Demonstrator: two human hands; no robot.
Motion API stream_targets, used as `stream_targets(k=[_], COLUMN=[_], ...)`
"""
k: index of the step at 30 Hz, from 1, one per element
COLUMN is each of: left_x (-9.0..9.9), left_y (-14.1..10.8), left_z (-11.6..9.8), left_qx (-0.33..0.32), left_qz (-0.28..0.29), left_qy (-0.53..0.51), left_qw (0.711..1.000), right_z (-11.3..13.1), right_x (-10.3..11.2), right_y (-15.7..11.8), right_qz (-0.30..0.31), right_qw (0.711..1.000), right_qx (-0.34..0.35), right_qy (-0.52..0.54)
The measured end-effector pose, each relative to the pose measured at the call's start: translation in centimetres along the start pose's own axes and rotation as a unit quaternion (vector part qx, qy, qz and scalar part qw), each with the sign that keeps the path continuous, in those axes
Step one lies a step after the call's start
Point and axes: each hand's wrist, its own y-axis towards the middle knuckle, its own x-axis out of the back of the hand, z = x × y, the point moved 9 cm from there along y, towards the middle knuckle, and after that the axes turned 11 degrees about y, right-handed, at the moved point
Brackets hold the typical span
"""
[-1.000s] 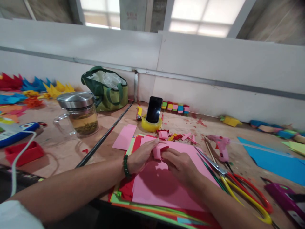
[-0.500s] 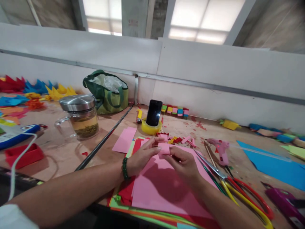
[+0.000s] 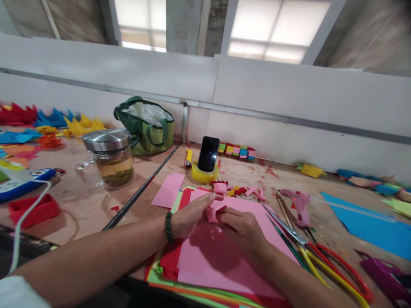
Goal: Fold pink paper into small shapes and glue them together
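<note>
A small folded piece of pink paper [image 3: 212, 214] is held between both hands above a large pink sheet [image 3: 221, 261]. My left hand [image 3: 192, 214], with a dark green bead bracelet at its wrist, grips the piece from the left. From the right, the fingers of my right hand [image 3: 241, 224] pinch its other side. Under the pink sheet lies a stack of red, green and orange paper. Just beyond the hands are another small pink piece [image 3: 220, 188] and pink strips [image 3: 256, 192] among red and yellow scraps.
Scissors [image 3: 297, 236] and a pink glue gun [image 3: 298, 203] lie right of the stack, with blue paper [image 3: 362, 218] beyond. A phone [image 3: 208, 154] leans on a yellow tape roll [image 3: 204, 173]. Left are a glass mug [image 3: 114, 169], a green bag [image 3: 150, 137] and a red tray [image 3: 34, 211].
The pink piece has been lowered slightly and turned, so its folded, open side now shows. Both hands have shifted with it, and the small pink piece behind them is more visible.
</note>
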Motion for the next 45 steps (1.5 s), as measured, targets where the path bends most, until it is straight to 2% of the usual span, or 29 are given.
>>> stream_targets(k=[3,7,10,12,14,16,19,22,24,28,31,34,36,37,39,42,45], left_x=[0.3,0.2,0.1,0.3,0.7,1.0,0.8,0.1,0.0,0.7,1.1,0.3,-0.1,-0.3,-0.1,0.4,0.2], left_y=[0.3,0.5,0.5,0.5,0.5,0.6,0.7,0.7,0.8,1.2,1.4,1.1,0.7,0.5,0.2,-0.2,-0.5], left_z=[0.2,0.6,0.6,0.3,0.1,0.2,0.1,-0.3,-0.5,-0.7,-0.1,1.3,1.4,1.2,0.2,-1.1,-1.5], left_qx=[0.002,0.003,-0.005,-0.020,-0.023,-0.006,0.012,-0.005,-0.018,-0.055,-0.072,-0.046,-0.054,-0.062,-0.095,-0.137,-0.172], left_qz=[-0.004,0.016,0.030,0.023,0.014,0.020,0.074,0.155,0.173,0.130,0.092,0.126,0.135,0.135,0.099,0.036,0.025], left_qy=[0.023,0.036,0.055,0.063,0.065,0.076,0.113,0.146,0.156,0.171,0.170,0.154,0.176,0.202,0.255,0.355,0.410], left_qw=[1.000,0.999,0.998,0.998,0.998,0.997,0.991,0.977,0.972,0.975,0.978,0.979,0.974,0.968,0.957,0.924,0.895], right_z=[0.0,0.0,-0.4,-0.7,-0.8,-0.9,-0.8,-1.1,-1.4,-1.8,-1.9,-1.7,-1.4,-1.3,-1.4,-1.9,-1.8], right_x=[-0.4,-0.4,-0.1,0.1,0.0,-0.5,-0.6,0.0,0.3,0.7,0.3,-0.1,-0.1,-0.1,0.2,0.6,0.2], right_y=[-0.2,-0.1,-0.1,-0.1,-0.2,-0.2,-0.4,-0.4,-0.4,-0.4,-0.7,-0.9,-0.9,-0.8,-0.8,-0.9,-1.1], right_qz=[0.026,0.045,0.027,0.006,0.010,0.048,0.096,0.100,0.087,0.038,0.030,0.065,0.088,0.095,0.095,0.058,0.048], right_qw=[0.999,0.998,0.996,0.995,0.997,0.998,0.995,0.994,0.992,0.994,0.994,0.990,0.986,0.986,0.987,0.990,0.993], right_qx=[0.015,-0.021,-0.079,-0.093,-0.079,-0.050,-0.017,-0.043,-0.072,-0.086,-0.082,-0.086,-0.089,-0.092,-0.093,-0.087,-0.058], right_qy=[-0.023,-0.046,-0.044,-0.028,-0.005,0.013,0.022,0.032,0.048,0.060,0.058,0.095,0.107,0.104,0.094,0.100,0.094])
